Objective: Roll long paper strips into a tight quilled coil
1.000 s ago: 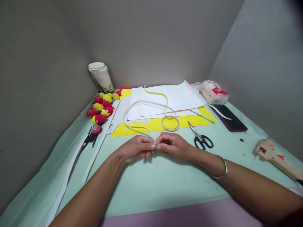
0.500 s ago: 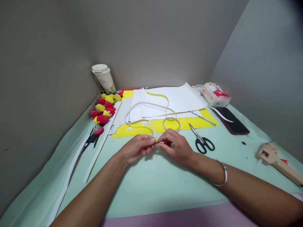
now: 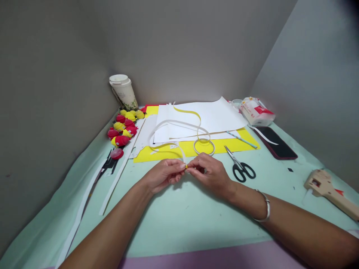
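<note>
Both hands meet over the middle of the table, fingertips nearly touching. A long strip (image 3: 171, 145), yellow on one face and white on the other, runs in loose loops over the papers and ends between them. My left hand (image 3: 166, 173) is closed, pinching the strip's end between thumb and index finger. My right hand (image 3: 209, 172) is closed too, its thumb and index finger pressed at the same small yellow end, which looks folded or rolled. The fingertips hide most of that end. Just beyond the right hand lies a roll of tape (image 3: 204, 153), seen as a ring.
Black-handled scissors (image 3: 239, 166), a phone (image 3: 276, 144), a glue gun (image 3: 328, 188) and a tissue pack (image 3: 256, 112) are on the right. White paper (image 3: 207, 116) lies over yellow sheets (image 3: 224, 145). Left are red and yellow paper ornaments (image 3: 122, 140), a cup (image 3: 123, 91) and white strips (image 3: 117, 179).
The hands stay together on the strip's end, with only slight finger movement. The whole view has shifted very slightly.
</note>
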`<state>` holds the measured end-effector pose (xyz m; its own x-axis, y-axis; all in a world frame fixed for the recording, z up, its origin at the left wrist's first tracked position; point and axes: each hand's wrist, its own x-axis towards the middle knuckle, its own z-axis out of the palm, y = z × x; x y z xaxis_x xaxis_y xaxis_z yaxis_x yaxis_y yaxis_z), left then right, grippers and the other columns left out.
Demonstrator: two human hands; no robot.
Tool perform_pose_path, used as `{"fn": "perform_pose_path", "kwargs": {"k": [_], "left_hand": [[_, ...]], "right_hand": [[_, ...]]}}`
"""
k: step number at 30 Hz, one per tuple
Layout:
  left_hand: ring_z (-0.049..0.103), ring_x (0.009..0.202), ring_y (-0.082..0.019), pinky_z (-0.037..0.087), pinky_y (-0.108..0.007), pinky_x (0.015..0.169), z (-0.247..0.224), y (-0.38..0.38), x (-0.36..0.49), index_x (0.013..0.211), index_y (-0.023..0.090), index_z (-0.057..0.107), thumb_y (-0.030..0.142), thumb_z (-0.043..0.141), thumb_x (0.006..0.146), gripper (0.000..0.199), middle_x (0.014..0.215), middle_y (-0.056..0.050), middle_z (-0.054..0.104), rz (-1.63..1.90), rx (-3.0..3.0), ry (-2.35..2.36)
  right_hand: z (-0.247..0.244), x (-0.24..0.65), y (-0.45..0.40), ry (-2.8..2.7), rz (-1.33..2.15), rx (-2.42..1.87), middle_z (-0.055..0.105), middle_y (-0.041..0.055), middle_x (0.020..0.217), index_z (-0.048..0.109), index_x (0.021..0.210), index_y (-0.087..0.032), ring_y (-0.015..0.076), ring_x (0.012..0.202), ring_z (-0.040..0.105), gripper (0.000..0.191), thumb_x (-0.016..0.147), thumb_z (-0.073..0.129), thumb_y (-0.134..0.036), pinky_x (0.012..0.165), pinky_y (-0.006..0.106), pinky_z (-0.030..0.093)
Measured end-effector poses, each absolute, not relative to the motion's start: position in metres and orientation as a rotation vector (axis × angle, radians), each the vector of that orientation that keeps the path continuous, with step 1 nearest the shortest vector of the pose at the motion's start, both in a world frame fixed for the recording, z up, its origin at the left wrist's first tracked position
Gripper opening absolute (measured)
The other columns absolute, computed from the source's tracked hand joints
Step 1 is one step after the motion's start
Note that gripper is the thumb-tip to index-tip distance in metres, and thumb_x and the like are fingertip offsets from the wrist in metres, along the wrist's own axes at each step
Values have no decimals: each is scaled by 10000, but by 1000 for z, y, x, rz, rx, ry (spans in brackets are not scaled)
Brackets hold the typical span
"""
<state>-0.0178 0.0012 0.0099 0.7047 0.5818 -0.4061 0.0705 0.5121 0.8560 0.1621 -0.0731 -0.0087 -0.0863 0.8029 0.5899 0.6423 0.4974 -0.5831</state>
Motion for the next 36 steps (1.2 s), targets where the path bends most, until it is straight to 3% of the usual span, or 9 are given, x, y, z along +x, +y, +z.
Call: {"fn": "perform_pose_path", "kwargs": {"k": [13, 36], "left_hand": [[468, 535, -60, 329, -171, 470, 12, -1, -17, 710, 104, 643, 337, 795, 664, 282, 670, -16, 567, 339, 1014, 767], [468, 520, -58, 298, -164, 442, 8, 2, -18, 702, 90, 657, 364, 771, 698, 297, 614, -17, 559, 288, 1049, 745]], "right_hand": [[-8, 163, -73, -1852, 185, -1188, 641, 27, 747, 645, 817, -210, 146, 709, 564, 81, 878, 592, -218, 658, 269, 459], [-13, 170, -70, -1942, 293, -1132, 613, 16, 752, 639, 878, -192, 130, 704, 547, 41, 878, 601, -207, 669, 253, 446]]}}
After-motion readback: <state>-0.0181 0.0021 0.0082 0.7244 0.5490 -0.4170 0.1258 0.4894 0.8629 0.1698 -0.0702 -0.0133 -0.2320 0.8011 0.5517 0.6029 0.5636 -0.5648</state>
